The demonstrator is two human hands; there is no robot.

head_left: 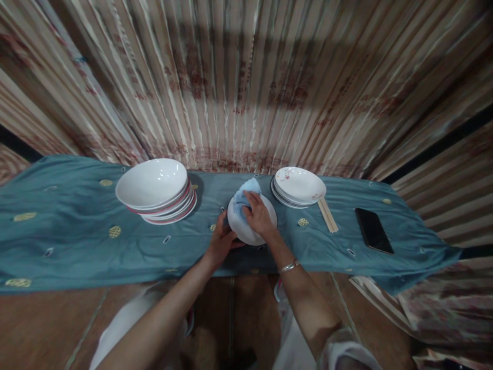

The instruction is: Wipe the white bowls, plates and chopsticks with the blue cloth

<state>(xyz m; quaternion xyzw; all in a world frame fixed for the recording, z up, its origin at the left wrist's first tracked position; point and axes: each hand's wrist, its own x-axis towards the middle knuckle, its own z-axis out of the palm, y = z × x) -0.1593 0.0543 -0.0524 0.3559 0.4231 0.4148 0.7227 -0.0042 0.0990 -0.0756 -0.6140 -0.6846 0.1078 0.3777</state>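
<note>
My left hand (pixel 221 240) grips the near left rim of a white plate (pixel 246 232) held just above the blue tablecloth (pixel 77 231). On the plate's face my right hand (pixel 259 216) presses a light blue cloth (pixel 246 195), fingers closed over it. A silver bracelet (pixel 288 266) circles my right wrist.
A stack of white bowls with red rims (pixel 156 190) stands to the left. To the right stands a stack of small white plates (pixel 298 186), with wooden chopsticks (pixel 327 215) and a black phone (pixel 373 229) beyond. A striped curtain (pixel 246 82) hangs behind the table.
</note>
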